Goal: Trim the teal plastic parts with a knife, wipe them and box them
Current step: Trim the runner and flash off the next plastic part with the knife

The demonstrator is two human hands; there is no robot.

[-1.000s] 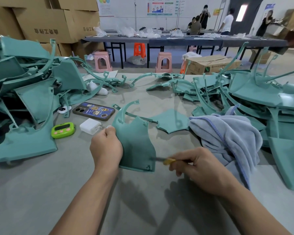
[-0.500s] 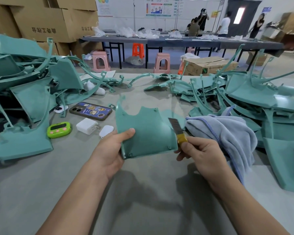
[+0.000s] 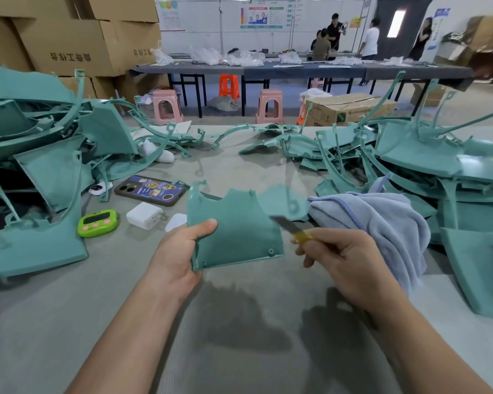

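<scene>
My left hand [image 3: 180, 257] grips the lower left corner of a teal plastic panel [image 3: 236, 226], holding it up above the grey table [image 3: 239, 336] with its flat face toward me. My right hand [image 3: 345, 260] holds a small knife [image 3: 292, 230] with a yellow handle; its blade points up and left at the panel's right edge. A blue-grey cloth [image 3: 376, 223] lies bunched just right of the knife. Piles of teal parts sit on the left [image 3: 34, 172] and on the right [image 3: 427, 166].
On the table left of the panel lie a phone [image 3: 151, 190], a white charger [image 3: 144, 215], a green timer [image 3: 97, 223] and a small white case [image 3: 177, 221]. Cardboard boxes [image 3: 77, 44] stack at the back left. Stools, long tables and several people stand beyond.
My left hand turned the panel from edge-on to flat and lifted it. The knife in my right hand swung from pointing left, to upright, to slanting against the panel's right edge.
</scene>
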